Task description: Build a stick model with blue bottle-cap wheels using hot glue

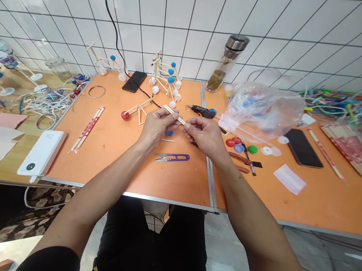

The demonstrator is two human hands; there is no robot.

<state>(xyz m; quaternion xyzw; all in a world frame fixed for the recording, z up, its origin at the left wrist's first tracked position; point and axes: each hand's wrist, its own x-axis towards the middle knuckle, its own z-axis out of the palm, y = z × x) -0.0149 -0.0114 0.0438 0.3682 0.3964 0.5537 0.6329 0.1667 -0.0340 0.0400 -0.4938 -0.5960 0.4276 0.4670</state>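
Note:
Between my two hands lie pale wooden chopsticks (181,120), side by side and slanting down to the right. My left hand (155,126) pinches them near their left end. Fingers of my right hand (207,135) close on the other end. Below my hands, purple thread snips (178,157) rest on the orange table (123,163). A blue bottle cap (168,133) and a thin stick (168,140) lie just under the chopsticks. To the left is a small stick frame with a red cap (125,115). A black glue gun (203,112) lies behind my right hand.
Stick models with blue balls (171,79) stand at the back by the tiled wall. A glass tea bottle (226,65), plastic bag (266,107), pliers (240,158) and phone (303,147) are on the right. Wrapped chopsticks (88,129) and a power bank (42,153) lie left.

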